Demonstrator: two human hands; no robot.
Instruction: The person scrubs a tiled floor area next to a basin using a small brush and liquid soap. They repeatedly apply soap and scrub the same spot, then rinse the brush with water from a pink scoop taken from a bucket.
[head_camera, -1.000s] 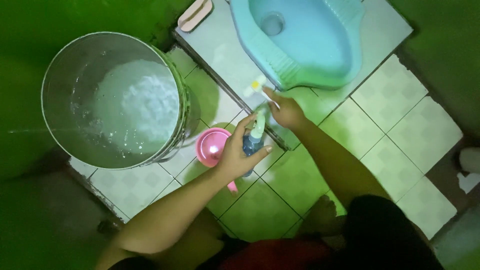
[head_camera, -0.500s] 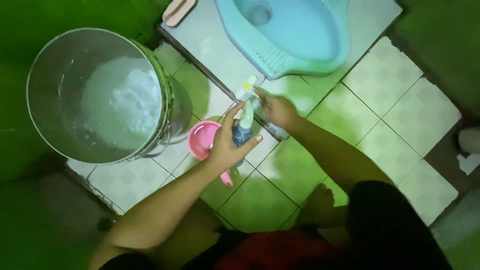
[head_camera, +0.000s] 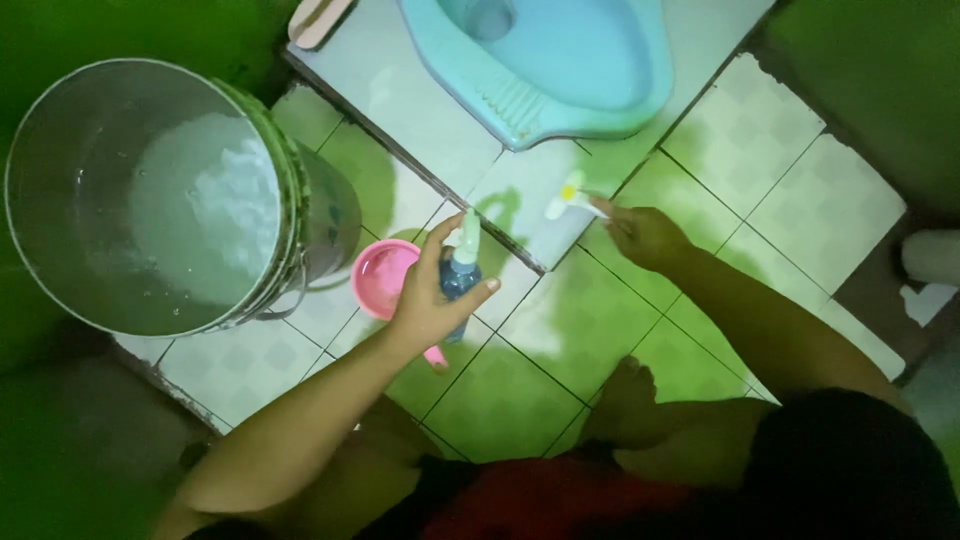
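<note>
My left hand (head_camera: 432, 302) grips a blue bottle (head_camera: 459, 282) with a pale tapered neck, held upright over the tiled floor beside a pink dipper. My right hand (head_camera: 645, 237) is off to the right of the bottle and pinches a small white and yellow spray top (head_camera: 563, 196) at its fingertips, near the raised tile step below the blue squat toilet (head_camera: 560, 60).
A large metal bucket (head_camera: 60, 270) of foamy water stands at the left. The pink dipper (head_camera: 385, 279) lies between bucket and bottle. A pink scrubbing brush (head_camera: 318, 20) rests on the raised platform's top corner. My bare foot (head_camera: 622, 398) is on the green-lit tiles.
My right hand has drawn away to the right with the spray top, now apart from the bottle. The left hand keeps the bottle upright. The view has shifted right.
</note>
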